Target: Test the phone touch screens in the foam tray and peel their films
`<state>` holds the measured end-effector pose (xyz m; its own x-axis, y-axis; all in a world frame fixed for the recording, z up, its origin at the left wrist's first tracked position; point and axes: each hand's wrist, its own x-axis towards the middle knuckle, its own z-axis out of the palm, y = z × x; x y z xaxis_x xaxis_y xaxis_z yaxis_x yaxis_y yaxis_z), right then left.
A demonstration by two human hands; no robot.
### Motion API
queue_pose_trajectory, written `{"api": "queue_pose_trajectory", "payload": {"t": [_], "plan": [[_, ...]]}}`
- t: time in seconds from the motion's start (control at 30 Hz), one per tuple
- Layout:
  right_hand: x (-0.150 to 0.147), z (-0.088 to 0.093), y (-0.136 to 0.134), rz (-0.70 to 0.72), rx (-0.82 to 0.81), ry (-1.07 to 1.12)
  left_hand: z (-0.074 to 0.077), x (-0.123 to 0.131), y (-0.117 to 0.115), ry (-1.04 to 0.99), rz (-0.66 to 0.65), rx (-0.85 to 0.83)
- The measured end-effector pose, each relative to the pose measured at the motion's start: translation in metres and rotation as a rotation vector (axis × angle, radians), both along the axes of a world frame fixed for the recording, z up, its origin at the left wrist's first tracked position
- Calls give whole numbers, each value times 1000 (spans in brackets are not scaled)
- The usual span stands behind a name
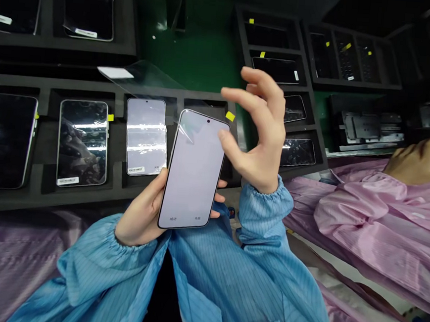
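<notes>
Phone (193,171) upright in left hand (142,212) (screen lit), right hand (262,135) just beside.

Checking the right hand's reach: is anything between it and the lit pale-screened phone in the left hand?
Nothing visible. The right hand hovers open beside the lit pale-screened phone, thumb close to its upper right edge; the left hand grips its lower half.

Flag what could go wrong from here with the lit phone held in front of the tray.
1. The left hand holds the phone only by its lower half, clear of the foam tray; a slip could drop it.
2. The right hand has its thumb at the screen's edge and might smudge it.
3. The co-worker's sleeve is close by; a bump could jolt the grip.
</notes>
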<state>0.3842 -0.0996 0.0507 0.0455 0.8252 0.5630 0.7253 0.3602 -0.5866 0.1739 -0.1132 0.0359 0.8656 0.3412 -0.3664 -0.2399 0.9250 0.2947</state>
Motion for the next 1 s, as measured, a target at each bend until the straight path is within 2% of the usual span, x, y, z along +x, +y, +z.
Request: {"api": "queue_pose_trajectory", "payload": {"t": [0.1, 0.17, 0.27, 0.37, 0.5, 0.57, 0.7, 0.83, 0.9, 1.0], "plan": [[-4, 14, -6, 101, -63, -182, -7, -2, -1, 32, -23, 2], [-10, 19, -7, 145, -82, -225, -13, -3, -3, 58, -57, 2], [-15, 22, -1, 135, -124, -218, -17, -3, -4, 111, -85, 38], [-9, 21, 9, 101, -257, -106, -15, 0, -4, 141, -100, 99], [4, 21, 15, 169, -469, 131, -8, 3, -3, 149, -99, 121], [8, 21, 12, 173, -475, 226, -7, 4, -2, 121, -68, 100], [16, 15, -3, 80, -442, 316, -10, 3, 1, 60, -9, 81], [25, 3, -18, 53, -610, 393, -14, 0, 3, 84, 11, 85], [28, 0, -23, 69, -645, 454, -15, 0, 4, 97, 22, 85], [28, 3, -22, 74, -522, 492, -13, 2, 5, 110, 32, 76]]}}
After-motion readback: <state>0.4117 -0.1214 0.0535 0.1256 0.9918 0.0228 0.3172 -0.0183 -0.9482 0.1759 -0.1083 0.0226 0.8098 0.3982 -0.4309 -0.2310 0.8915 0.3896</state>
